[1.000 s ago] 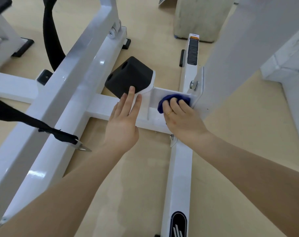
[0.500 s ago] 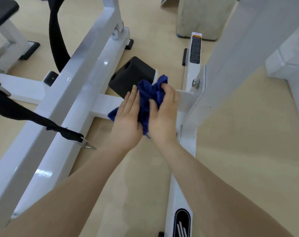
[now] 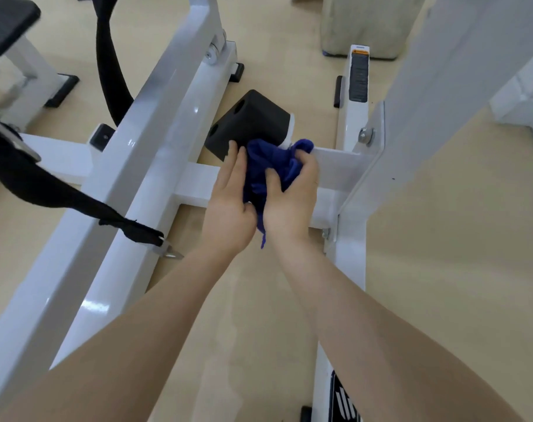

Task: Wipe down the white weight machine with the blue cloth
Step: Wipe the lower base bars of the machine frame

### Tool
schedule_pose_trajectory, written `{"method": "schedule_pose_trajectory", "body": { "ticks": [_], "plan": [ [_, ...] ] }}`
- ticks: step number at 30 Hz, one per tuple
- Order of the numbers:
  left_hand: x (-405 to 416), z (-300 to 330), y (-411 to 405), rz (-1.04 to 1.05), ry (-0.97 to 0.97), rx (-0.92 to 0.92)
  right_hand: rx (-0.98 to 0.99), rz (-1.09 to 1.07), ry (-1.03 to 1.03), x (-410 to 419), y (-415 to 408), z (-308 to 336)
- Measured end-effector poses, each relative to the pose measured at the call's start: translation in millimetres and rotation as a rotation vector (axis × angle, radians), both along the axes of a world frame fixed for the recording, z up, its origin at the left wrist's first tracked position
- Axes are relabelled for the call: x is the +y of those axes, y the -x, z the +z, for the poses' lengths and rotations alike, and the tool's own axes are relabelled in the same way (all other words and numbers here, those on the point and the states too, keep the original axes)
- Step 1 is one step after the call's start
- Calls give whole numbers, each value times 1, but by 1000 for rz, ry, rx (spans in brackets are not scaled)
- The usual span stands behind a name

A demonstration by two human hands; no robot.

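Note:
The blue cloth (image 3: pixel 271 169) is bunched up between both my hands, just above the low cross bar (image 3: pixel 338 169) of the white weight machine (image 3: pixel 131 178). My right hand (image 3: pixel 292 196) curls its fingers around the cloth's right side. My left hand (image 3: pixel 231 199) lies flat against the cloth's left side, fingers straight, thumb tucked under it. A loose end of cloth hangs below my palms. The black rubber stop (image 3: pixel 250 123) sits right behind my fingertips.
A sloped white beam (image 3: pixel 441 102) rises at the right from a bolted bracket (image 3: pixel 365 135). A black strap with a metal tip (image 3: pixel 131 229) hangs across the long left beam. A black padded bench (image 3: pixel 6 28) stands far left, a beige block (image 3: pixel 365 22) at the back.
My right hand lifted the cloth off the bracket corner and brought it left to meet my left hand. Both hands now gather the cloth, which is more bunched than half a second ago.

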State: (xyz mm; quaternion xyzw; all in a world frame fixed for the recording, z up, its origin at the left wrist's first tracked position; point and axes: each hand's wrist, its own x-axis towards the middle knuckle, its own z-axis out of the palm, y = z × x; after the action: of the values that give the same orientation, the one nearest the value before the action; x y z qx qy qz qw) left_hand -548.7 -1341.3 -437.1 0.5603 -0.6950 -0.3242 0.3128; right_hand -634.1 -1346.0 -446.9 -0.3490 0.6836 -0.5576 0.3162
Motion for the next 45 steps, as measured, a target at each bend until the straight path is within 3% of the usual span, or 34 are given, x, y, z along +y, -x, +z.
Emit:
{"method": "schedule_pose_trajectory", "body": {
  "ticks": [3,5,9,11,13,15,17,20,22,28,37,40,45],
  "plan": [
    [1,2,-2,-16,-34,-47,-116,33,-249,-8,8,-11],
    [2,7,-4,-24,-55,-45,-54,45,-292,-7,15,-9],
    [1,17,-19,64,-90,90,310,163,197,12,14,12],
    [-2,17,-27,127,-71,129,620,259,398,9,12,9],
    [-6,18,-32,155,-113,151,1144,270,494,-7,14,-6],
    [-8,21,-34,117,-184,129,1544,282,538,-22,25,-22],
    [-9,24,-35,64,-201,76,1828,410,567,-27,46,-33],
    [-10,26,-37,22,-216,24,2137,696,408,-16,77,-38],
    [-9,25,-37,-2,-220,-8,2123,753,329,-7,82,-33],
    [-9,20,-34,28,-217,39,2090,679,558,-29,52,3],
    [-5,40,-41,47,-273,-14,2205,888,340,-15,77,-26],
    [-8,31,-40,54,-257,-16,2279,811,331,-23,59,-22],
    [-14,23,-44,73,-231,-60,2178,689,329,-18,71,-20]
  ]
}}
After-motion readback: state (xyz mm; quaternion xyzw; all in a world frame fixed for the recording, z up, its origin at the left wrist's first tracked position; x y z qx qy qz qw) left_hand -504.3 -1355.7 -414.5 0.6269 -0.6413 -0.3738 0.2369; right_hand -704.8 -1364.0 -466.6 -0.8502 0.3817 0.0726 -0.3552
